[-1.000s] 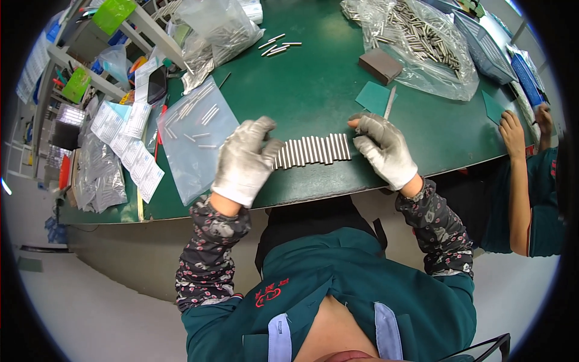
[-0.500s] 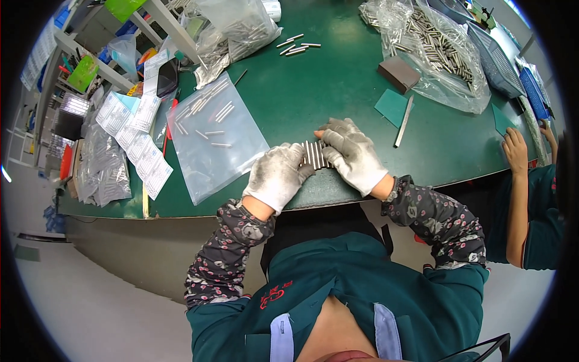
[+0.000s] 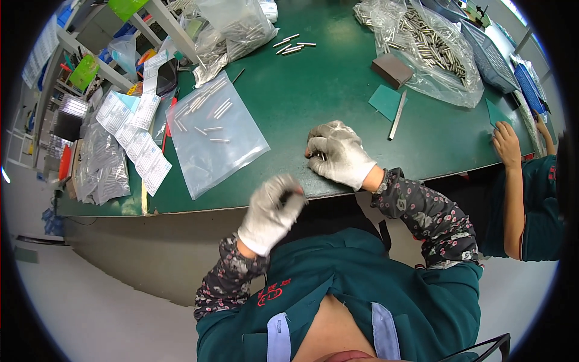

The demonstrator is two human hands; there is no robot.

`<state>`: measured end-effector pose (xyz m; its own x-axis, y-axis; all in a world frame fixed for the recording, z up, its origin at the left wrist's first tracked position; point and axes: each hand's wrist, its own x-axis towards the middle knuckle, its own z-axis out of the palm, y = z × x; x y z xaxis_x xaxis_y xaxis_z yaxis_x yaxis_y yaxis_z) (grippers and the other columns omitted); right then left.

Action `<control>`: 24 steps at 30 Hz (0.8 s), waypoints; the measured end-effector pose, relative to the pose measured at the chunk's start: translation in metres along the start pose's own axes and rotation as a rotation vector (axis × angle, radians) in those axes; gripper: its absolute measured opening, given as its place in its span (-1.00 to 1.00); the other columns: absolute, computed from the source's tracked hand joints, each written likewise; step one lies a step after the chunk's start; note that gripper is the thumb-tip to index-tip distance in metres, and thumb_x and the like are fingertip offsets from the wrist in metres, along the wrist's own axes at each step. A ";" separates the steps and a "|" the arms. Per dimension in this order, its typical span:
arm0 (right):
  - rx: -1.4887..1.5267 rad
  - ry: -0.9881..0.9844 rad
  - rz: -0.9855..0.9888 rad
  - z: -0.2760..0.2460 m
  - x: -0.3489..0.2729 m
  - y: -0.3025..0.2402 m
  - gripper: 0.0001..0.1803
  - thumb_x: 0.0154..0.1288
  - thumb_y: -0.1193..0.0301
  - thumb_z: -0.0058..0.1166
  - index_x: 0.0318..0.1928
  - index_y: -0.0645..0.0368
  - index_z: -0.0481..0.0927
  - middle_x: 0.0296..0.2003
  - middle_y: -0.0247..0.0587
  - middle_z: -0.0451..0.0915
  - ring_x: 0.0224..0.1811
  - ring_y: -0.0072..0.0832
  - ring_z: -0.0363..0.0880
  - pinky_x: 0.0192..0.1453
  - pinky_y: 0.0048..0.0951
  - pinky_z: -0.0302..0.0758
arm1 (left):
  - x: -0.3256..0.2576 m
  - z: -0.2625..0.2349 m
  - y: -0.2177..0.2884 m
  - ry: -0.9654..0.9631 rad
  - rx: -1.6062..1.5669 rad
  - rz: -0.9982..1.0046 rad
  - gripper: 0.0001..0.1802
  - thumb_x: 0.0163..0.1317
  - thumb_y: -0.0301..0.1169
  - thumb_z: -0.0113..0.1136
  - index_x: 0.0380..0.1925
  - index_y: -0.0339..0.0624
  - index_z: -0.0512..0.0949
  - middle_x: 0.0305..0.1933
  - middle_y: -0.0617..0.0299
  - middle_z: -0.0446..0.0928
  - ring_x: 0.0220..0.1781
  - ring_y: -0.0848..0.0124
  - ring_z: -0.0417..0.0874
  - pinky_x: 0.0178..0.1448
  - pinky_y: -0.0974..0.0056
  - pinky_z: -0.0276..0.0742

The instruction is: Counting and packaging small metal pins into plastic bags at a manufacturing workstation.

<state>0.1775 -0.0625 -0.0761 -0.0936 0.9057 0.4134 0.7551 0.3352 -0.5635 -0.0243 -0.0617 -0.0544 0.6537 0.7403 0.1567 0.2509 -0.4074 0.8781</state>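
Observation:
My right hand [image 3: 340,155], in a worn white glove with bare fingertips, rests on the green table near its front edge. Its fingers are curled round short metal pins [image 3: 320,156]; only a few pin ends show, the rest are hidden under the glove. My left hand [image 3: 272,212], gloved the same way, is off the table's front edge, close to my body. Its thumb and fingers curl together, slightly blurred, and anything between them cannot be made out. Left of my hands, a clear flat plastic bag [image 3: 208,166] lies with several loose pins [image 3: 222,110] on it.
Several pins [image 3: 292,50] lie far back on the table [image 3: 301,90]. At the far right are an open bag of pins [image 3: 431,48], a brown block [image 3: 392,70], a green sheet [image 3: 384,99] and a metal strip [image 3: 397,116]. Paper slips [image 3: 139,148] lie left; a co-worker's hand [image 3: 506,143] is at right.
My left hand has left the row of pins that both hands held and moved down toward my body. My right hand has stayed at the table and closed over the pins.

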 end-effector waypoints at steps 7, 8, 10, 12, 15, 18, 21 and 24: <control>0.125 -0.123 -0.080 -0.005 -0.032 -0.031 -0.83 -0.11 0.34 0.13 -0.49 0.15 0.56 -0.30 -0.18 0.55 -0.16 -0.21 0.44 -0.07 -0.23 0.36 | -0.028 0.052 -0.029 -0.370 -1.451 -0.505 -0.39 0.25 0.04 -0.03 0.19 -0.05 0.22 0.19 0.15 0.30 0.17 0.34 0.37 0.09 0.20 0.42; 0.139 -0.145 -0.053 -0.007 -0.035 -0.039 -0.81 -0.11 0.34 0.13 -0.46 0.18 0.57 -0.31 -0.14 0.55 -0.16 -0.18 0.45 -0.09 -0.21 0.37 | -0.022 0.055 -0.025 -0.306 -1.584 -0.504 -0.35 0.23 0.06 -0.02 0.21 -0.05 0.20 0.24 0.14 0.24 0.27 0.29 0.27 0.21 0.11 0.32; 0.133 -0.107 -0.058 0.000 -0.045 -0.045 -0.77 -0.07 0.34 0.12 -0.41 0.23 0.56 -0.30 -0.11 0.55 -0.18 -0.14 0.47 -0.09 -0.17 0.38 | -0.019 0.064 -0.017 -0.197 -1.662 -0.545 -0.36 0.24 0.05 -0.04 0.21 -0.07 0.19 0.25 0.13 0.24 0.27 0.27 0.27 0.25 0.09 0.30; 0.128 -0.079 -0.032 0.001 -0.053 -0.054 -0.76 -0.05 0.34 0.11 -0.38 0.24 0.56 -0.29 -0.09 0.55 -0.18 -0.13 0.47 -0.08 -0.16 0.38 | -0.020 0.065 -0.015 -0.069 -1.754 -0.645 -0.36 0.27 0.02 -0.07 0.21 -0.13 0.19 0.24 0.10 0.24 0.29 0.22 0.26 0.33 0.04 0.23; 0.123 -0.071 0.023 -0.003 -0.059 -0.061 -0.76 0.09 0.34 0.02 -0.31 0.27 0.55 -0.28 -0.04 0.54 -0.19 -0.07 0.47 -0.06 -0.17 0.38 | -0.019 0.061 -0.002 -0.107 -1.832 -0.624 -0.38 0.27 0.01 -0.07 0.19 -0.16 0.22 0.23 0.10 0.25 0.29 0.22 0.27 0.34 0.04 0.22; 0.472 -0.311 0.215 -0.020 -0.049 -0.060 -0.68 0.30 0.29 -0.13 -0.16 0.31 0.51 -0.27 0.00 0.53 -0.19 -0.20 0.50 -0.04 -0.35 0.40 | -0.021 0.061 -0.005 -0.159 -1.781 -0.620 -0.48 0.28 -0.06 -0.03 0.10 -0.15 0.30 0.10 0.19 0.39 0.14 0.30 0.40 0.16 0.17 0.37; 0.863 -0.412 0.663 -0.045 -0.030 -0.068 -0.62 0.36 0.21 -0.23 -0.08 0.24 0.50 -0.23 -0.22 0.52 -0.18 -0.48 0.47 -0.06 -0.46 0.41 | -0.015 0.058 0.015 -0.122 -1.577 -0.674 -0.73 0.26 -0.28 0.09 -0.06 -0.07 0.42 -0.15 0.31 0.49 -0.15 0.44 0.51 -0.23 0.42 0.43; 0.885 -0.368 0.522 -0.048 -0.030 -0.079 -0.60 0.37 0.18 -0.25 -0.02 0.22 0.47 -0.16 -0.26 0.48 -0.10 -0.54 0.41 0.03 -0.52 0.34 | -0.013 0.054 0.024 -0.055 -1.295 -0.714 -0.78 0.22 -0.46 0.10 -0.12 -0.13 0.43 -0.23 0.26 0.50 -0.29 0.49 0.52 -0.41 0.53 0.39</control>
<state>0.1519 -0.1282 -0.0094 -0.1970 0.9632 -0.1827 0.0376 -0.1788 -0.9832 0.0115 -0.1095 -0.0598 0.7018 0.5418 -0.4625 -0.2546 0.7971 0.5475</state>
